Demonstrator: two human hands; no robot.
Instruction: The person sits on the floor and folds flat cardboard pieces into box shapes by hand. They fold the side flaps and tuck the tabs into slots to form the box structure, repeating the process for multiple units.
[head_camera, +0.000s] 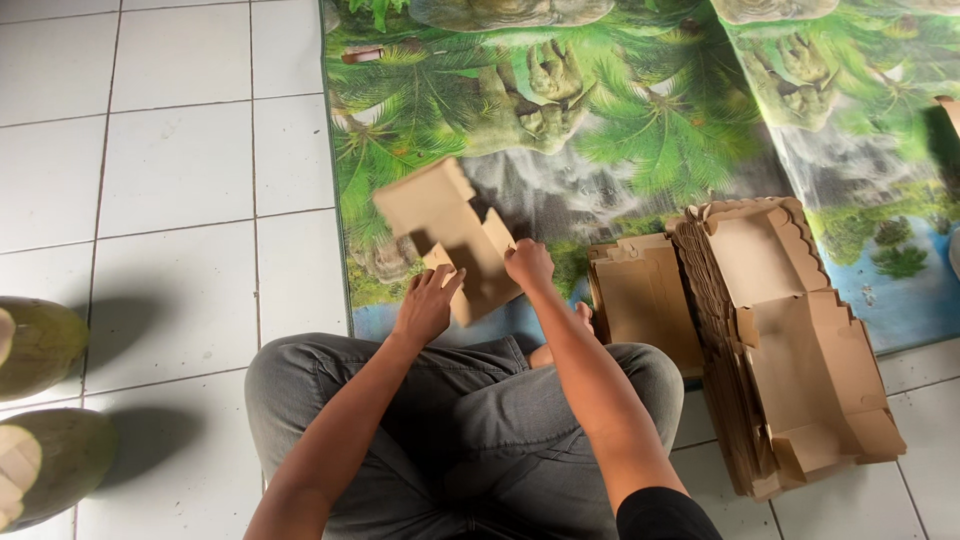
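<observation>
1. Box (450, 235), one brown cardboard blank, is held up over the mat (620, 130), just in front of the crossed legs. It looks only partly folded: some flaps stand up, but no closed shape is seen yet.
2. Left hand (425, 305) lies with open fingers against the lower edge of the box and supports it from below.
3. Right hand (528, 265) is closed on the right edge of the box, fingers curled over the cardboard.
4. To the right, a thick pile (790, 350) of flat blanks lies partly on the mat and partly on the floor (170, 170). The sheets are too many and too tight to count.
5. Between the pile and the knee there is a second, smaller stack (645, 300) of flat brown pieces; the number I cannot tell.
6. I see no finished box anywhere in view, so I judge the work is at an early stage, with nearly all blanks still to fold.
7. Two round green fruits (40, 400), maybe coconuts, stand on the floor at the left, well apart from the box.
</observation>
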